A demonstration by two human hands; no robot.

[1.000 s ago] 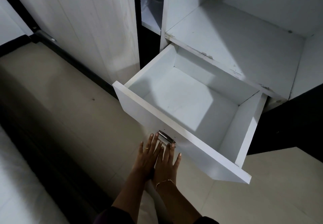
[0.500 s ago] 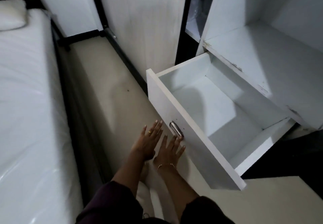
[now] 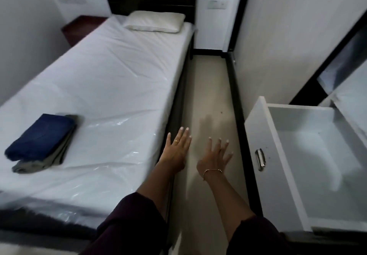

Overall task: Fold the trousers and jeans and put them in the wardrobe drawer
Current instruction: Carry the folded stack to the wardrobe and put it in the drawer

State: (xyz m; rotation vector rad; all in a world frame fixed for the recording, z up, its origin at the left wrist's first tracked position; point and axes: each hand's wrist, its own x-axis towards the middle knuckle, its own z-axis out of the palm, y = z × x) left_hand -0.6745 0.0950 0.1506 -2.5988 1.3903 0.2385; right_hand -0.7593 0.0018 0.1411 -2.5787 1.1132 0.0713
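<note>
Folded blue jeans lie on top of folded grey trousers on the white bed at the left. The white wardrobe drawer stands pulled out at the right, with nothing inside and a metal handle on its front. My left hand and my right hand hover over the floor strip between bed and drawer. Both are flat with fingers spread and hold nothing. They are well to the right of the clothes.
A white pillow lies at the bed's head. A dark bedside table stands far left. The narrow beige floor strip runs between the bed frame and the white wardrobe doors.
My view has swung left from the drawer to the bed, bringing the folded clothes into sight. Both hands have left the drawer front and moved left, still open.
</note>
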